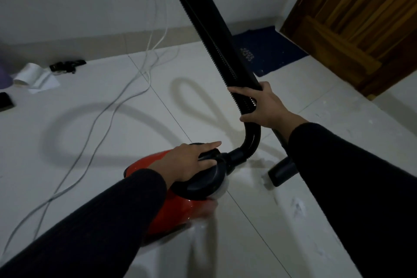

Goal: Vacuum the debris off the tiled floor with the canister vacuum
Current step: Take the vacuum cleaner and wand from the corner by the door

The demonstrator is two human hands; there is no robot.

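Lowest in the frame, the left hand (191,161) rested flat-fingered on the red canister vacuum (178,205), while right of centre the right hand (262,106) gripped its upward-running hose (216,36).

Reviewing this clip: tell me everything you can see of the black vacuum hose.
The black ribbed plastic vacuum hose plugs through a smooth black elbow cuff into the black front cap of the glossy red canister vacuum on the pale tiled floor. It bends sharply upward from there, then runs up and left, out of the frame's top. The right hand grips it just above the bend; the left hand rests flat on the canister's cap beside the cuff.
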